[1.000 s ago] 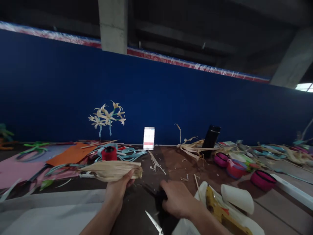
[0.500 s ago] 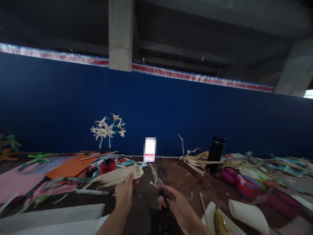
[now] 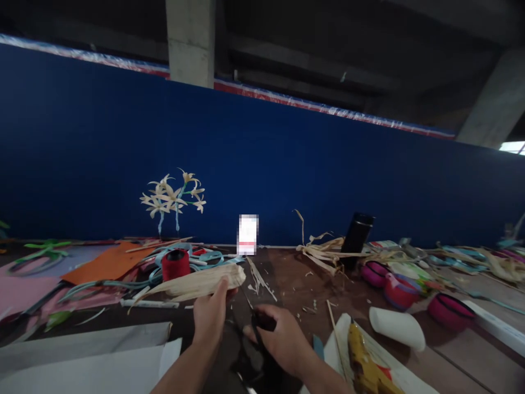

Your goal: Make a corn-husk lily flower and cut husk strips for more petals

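My left hand (image 3: 211,314) is closed on a pale dried corn husk (image 3: 197,283), gripping it near its cut, thick end; the tapered tip points left. Just to the right, my right hand (image 3: 276,334) is closed around the dark handles of scissors (image 3: 248,300). Their thin blades point up toward the husk's thick end, apart from it as far as I can see. Thin husk strips (image 3: 260,282) lie on the brown table (image 3: 287,273) beyond the blades. Dark shapes below my right hand are too dim to make out.
At left are a red thread spool (image 3: 175,265), blue ribbon, orange paper (image 3: 106,262) and husk flowers (image 3: 172,197). A bright blurred screen (image 3: 248,235) stands at the back. Right: a black cylinder (image 3: 357,235), pink bowls (image 3: 449,312), a white cup (image 3: 396,328), a yellow glue gun (image 3: 363,361).
The view has tilted down and shifted slightly. My right hand has turned, palm now downward, and the scissors have drawn back from the husk strips toward the left. My left hand still holds the husk.
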Demonstrator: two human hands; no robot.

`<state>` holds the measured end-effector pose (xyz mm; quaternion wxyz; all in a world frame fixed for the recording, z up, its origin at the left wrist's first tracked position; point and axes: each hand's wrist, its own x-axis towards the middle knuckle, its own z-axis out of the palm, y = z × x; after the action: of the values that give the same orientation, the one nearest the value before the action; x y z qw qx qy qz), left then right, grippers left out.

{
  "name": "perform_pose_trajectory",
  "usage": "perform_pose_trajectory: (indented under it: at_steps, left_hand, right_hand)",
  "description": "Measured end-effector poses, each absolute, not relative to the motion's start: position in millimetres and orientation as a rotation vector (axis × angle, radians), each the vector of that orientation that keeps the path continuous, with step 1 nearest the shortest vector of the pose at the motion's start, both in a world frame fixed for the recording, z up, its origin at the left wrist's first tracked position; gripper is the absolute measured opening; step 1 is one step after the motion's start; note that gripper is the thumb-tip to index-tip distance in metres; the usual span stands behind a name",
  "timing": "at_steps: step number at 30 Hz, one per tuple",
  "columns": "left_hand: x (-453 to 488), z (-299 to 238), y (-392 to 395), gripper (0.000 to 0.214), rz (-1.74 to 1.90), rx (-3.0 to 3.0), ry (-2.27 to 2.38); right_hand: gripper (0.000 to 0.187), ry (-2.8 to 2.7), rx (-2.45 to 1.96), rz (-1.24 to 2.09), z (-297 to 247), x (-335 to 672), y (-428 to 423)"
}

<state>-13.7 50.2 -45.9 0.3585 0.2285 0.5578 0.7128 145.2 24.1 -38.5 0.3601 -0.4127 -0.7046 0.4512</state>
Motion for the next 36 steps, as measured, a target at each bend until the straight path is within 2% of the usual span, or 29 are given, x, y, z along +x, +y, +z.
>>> perform_pose_trajectory:
  at_steps: [6,13,19,25,36]
  left_hand:
    - [-14.8,-32.4,39.4,0.020,1.674,0.754,1.638]
    - [-15.6,-38.4,41.7,0.029,1.648,0.737,1.609]
    - [-10.3,-29.3,37.2,0.022,1.688,0.686,1.598]
    - [-14.0,-25.1,33.2,0.018,1.634,0.858,1.805]
    - [-12.8,-42.5,42.6,0.021,1.778,0.786,1.611]
  right_hand:
    - [0.033,-1.749,-0.990,1.213,-34.3,144.5,23.5]
    - [0.032,-1.696,-1.017,1.226,-38.3,141.8,23.4]
    - [0.031,-1.706,-1.084,1.118,-39.0,142.4,22.6]
    - [0.027,-1.768,-1.058,1.072,-32.0,142.6,17.7]
    - [0.020,-1.765,-1.033,1.096,-29.1,143.2,14.5]
